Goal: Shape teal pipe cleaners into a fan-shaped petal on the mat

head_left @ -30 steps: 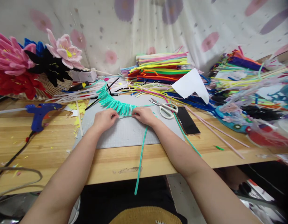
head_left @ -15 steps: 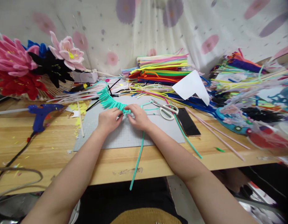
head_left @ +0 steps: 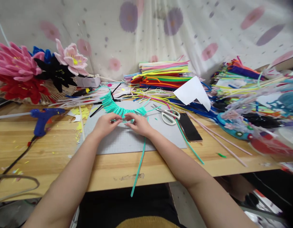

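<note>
My left hand (head_left: 105, 123) and my right hand (head_left: 138, 123) meet over a grey cutting mat (head_left: 120, 141), both pinched on a teal pipe cleaner (head_left: 138, 167). Its long tail runs down from my right hand and hangs past the table's front edge. Just beyond my fingers curves a teal fringe of folded pipe cleaner loops (head_left: 117, 108), running from the mat's back left to its middle. Where the fingertips grip is partly hidden by the hands themselves.
White-handled scissors (head_left: 168, 114) and a black phone (head_left: 189, 127) lie right of the mat. A blue glue gun (head_left: 43, 117) with its cord is at left, pipe cleaner flowers (head_left: 29, 69) behind it. Stacked coloured pipe cleaners (head_left: 164, 74) and clutter fill the back and right.
My hands drew together at the fringe's end, then shifted slightly toward me. The fringe has grown longer to the right, and the hanging tail has swung a little left.
</note>
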The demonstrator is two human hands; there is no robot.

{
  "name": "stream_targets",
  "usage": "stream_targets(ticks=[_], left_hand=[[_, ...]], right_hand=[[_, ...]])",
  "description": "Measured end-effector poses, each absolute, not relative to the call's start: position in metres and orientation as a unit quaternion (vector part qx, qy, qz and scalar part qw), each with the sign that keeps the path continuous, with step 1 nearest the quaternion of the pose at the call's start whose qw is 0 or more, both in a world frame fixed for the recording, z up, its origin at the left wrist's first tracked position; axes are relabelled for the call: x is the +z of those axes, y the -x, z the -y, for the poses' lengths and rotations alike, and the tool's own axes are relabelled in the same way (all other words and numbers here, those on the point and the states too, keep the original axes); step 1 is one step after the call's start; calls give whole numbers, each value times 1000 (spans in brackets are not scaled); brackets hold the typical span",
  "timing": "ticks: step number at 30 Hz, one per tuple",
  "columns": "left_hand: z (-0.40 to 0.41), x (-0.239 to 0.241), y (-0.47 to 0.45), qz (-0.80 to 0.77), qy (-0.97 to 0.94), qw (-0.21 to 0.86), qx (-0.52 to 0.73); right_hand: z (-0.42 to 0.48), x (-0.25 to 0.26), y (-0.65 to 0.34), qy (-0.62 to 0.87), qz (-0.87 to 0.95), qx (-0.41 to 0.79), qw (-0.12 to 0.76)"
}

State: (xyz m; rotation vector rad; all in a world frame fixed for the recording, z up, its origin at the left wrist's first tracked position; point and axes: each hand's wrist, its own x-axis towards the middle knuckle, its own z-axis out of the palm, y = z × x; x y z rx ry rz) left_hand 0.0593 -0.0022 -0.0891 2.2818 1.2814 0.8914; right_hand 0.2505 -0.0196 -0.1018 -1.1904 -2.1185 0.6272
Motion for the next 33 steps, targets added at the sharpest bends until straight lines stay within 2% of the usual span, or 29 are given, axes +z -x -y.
stream_targets(ticks=[5,8,10,14,18,22,28,33], left_hand=[[11,-92,-82,-485,-766,200,371],[3,-86,-88,-530,-685,187,464],[-9,-82,-95,-543,-666,170,482],[-32,-84,-123,-466,-807,105,346],[-39,-98,-148,-410,-887,52,204],[-34,-109,-138,-444,-876,31,183],[-20,-115,-94,-401,-889,53,216],[-9,-116,-84,-399,-883,77,235]], right_hand=[[18,-103,-245,467,749,319,345],[12,-104,-251,449,655,421,439],[8,-101,-257,432,573,481,504],[2,-93,-270,411,462,519,590],[-1,-91,-283,397,441,517,617],[-1,-89,-292,414,490,496,585],[2,-93,-288,454,589,514,428],[-3,-108,-282,570,642,340,385]])
